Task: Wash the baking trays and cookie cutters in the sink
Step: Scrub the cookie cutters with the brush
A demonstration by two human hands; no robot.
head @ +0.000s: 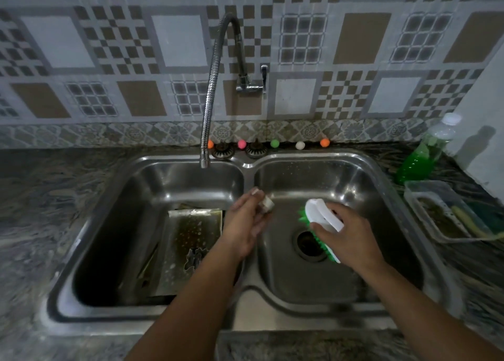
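A steel double sink fills the middle of the view. My left hand pinches a small metal cookie cutter over the divider, at the right basin's edge. My right hand grips a white scrub brush with green bristles above the right basin's drain. In the left basin a soiled baking tray lies tilted, wet with spots, and another cookie cutter rests on its near part. No water runs from the flexible tap.
A bottle of green dish liquid stands at the back right of the stone counter. A clear plastic container with a scrubber sits right of the sink. Small coloured balls line the back ledge. The tap handle is on the tiled wall.
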